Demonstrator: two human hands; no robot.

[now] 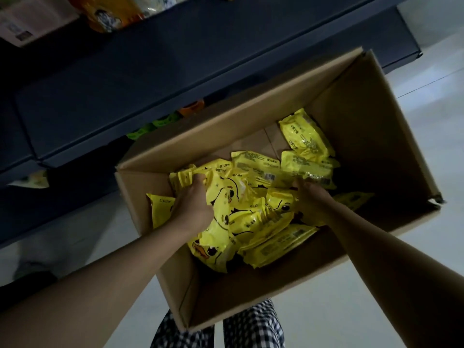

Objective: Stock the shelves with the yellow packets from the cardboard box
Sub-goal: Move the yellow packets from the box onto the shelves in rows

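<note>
An open cardboard box (371,101) stands on the floor below me, with several yellow duck-print packets (253,217) heaped inside. My left hand (193,204) reaches into the left side of the heap, and its fingers curl round the top edge of a yellow packet (221,189). On the right side, my right hand (310,197) grips another yellow packet (281,199), its fingers buried among the wrappers. More packets (305,136) lie loose near the box's far corner.
Dark blue shelves (150,79) run along the far side of the box, with orange and green goods (160,123) on a low level and other packs (105,16) higher up. Pale floor (431,136) lies to the right. My checked trousers (251,325) are just behind the box.
</note>
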